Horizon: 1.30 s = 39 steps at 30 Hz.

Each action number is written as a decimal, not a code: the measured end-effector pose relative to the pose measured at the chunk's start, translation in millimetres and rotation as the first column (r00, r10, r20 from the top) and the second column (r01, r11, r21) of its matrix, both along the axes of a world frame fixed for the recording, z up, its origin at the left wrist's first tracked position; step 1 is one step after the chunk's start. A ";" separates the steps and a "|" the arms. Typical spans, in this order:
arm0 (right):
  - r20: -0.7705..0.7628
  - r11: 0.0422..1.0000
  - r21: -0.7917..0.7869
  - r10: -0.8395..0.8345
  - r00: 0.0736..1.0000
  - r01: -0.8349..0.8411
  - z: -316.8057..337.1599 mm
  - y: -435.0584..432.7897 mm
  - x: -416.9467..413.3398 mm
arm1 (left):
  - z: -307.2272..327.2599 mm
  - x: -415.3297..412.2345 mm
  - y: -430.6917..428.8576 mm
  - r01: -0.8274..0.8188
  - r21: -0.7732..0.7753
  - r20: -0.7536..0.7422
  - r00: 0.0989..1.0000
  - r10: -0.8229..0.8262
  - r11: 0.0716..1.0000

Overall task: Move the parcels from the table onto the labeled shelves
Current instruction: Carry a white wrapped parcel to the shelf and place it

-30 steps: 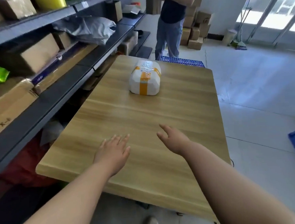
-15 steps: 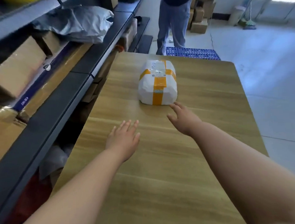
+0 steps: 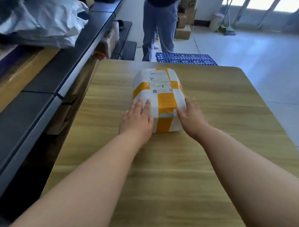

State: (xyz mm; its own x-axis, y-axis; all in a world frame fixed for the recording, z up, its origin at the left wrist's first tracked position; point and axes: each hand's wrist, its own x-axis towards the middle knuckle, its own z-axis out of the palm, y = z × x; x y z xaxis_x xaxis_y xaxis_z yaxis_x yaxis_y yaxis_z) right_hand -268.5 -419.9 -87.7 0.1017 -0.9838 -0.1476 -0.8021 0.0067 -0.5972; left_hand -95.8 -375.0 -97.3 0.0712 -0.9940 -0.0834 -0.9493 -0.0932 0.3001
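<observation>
Head view, both hands at the near end of the parcel: left hand flat on its top-left corner, fingers straight and together; right hand against its right side, fingers extended. White and orange-taped, it lies on the table, shelves alongside left, a person standing beyond

Pale tiled floor, bright glass doors, perhaps a broom beyond.

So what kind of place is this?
Probably a parcel pickup or sorting storeroom: a taped white parcel bearing a handwritten code lies on the table, shelves on the left hold a grey mailer bag, and cartons stand by the far wall.
</observation>
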 end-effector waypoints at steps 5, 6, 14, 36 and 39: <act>0.284 0.990 -0.039 -0.117 0.952 0.134 -28.5 21.4 9.8 | -14.9 -5.0 15.1 -0.059 -0.086 -0.179 0.983 0.043 0.995; 0.284 0.990 -0.039 -0.122 0.951 0.138 -27.8 31.7 8.7 | -13.1 -4.9 25.0 -0.058 -0.091 -0.193 0.980 0.040 0.994; 0.276 0.998 0.058 -0.052 0.960 0.038 -9.5 170.4 -5.9 | 1.2 4.2 154.3 0.041 0.068 -0.207 0.978 -0.026 0.997; 0.158 0.960 0.279 -0.015 0.987 -0.030 12.2 349.8 -96.6 | 34.7 8.8 334.7 -0.028 0.352 0.054 0.998 0.009 0.936; 0.217 0.940 0.325 0.032 0.976 -0.103 3.3 343.9 -84.4 | 32.0 -7.0 331.0 -0.023 0.442 0.072 0.997 -0.010 0.897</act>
